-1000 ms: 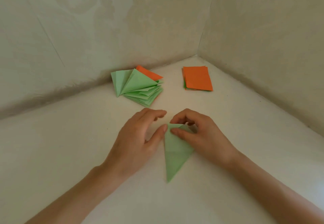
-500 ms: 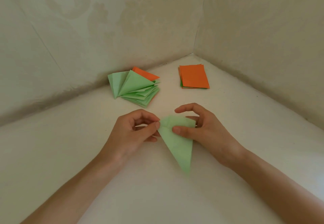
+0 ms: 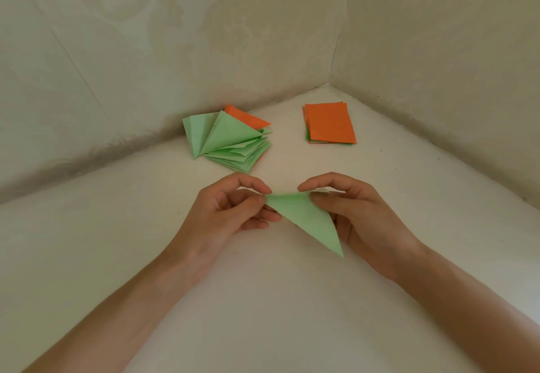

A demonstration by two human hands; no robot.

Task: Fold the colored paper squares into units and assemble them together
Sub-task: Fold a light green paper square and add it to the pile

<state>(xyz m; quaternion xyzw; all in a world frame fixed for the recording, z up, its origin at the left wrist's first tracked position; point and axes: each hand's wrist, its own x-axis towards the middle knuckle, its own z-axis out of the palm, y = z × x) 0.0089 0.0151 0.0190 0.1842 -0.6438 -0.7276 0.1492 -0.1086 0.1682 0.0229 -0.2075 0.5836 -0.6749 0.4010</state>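
Observation:
A light green folded paper unit (image 3: 306,217), a long triangle with its tip pointing down and right, is held just above the white surface. My left hand (image 3: 230,214) pinches its upper left corner between thumb and forefinger. My right hand (image 3: 359,214) pinches its upper right corner, and a pale flap shows under the forefinger. Behind the hands lies a pile of folded green units (image 3: 230,141) with one orange unit (image 3: 248,118) at its back. A stack of flat orange paper squares (image 3: 330,122) with green sheets beneath sits to the right.
The white surface (image 3: 263,299) ends at two pale walls meeting in a corner (image 3: 331,84) at the back right. Both paper piles lie close to the back wall.
The green unit was lying flat with both hands pressing its top. It has been lifted, turned so the tip swings to the right, and the hands have spread apart to its two upper corners.

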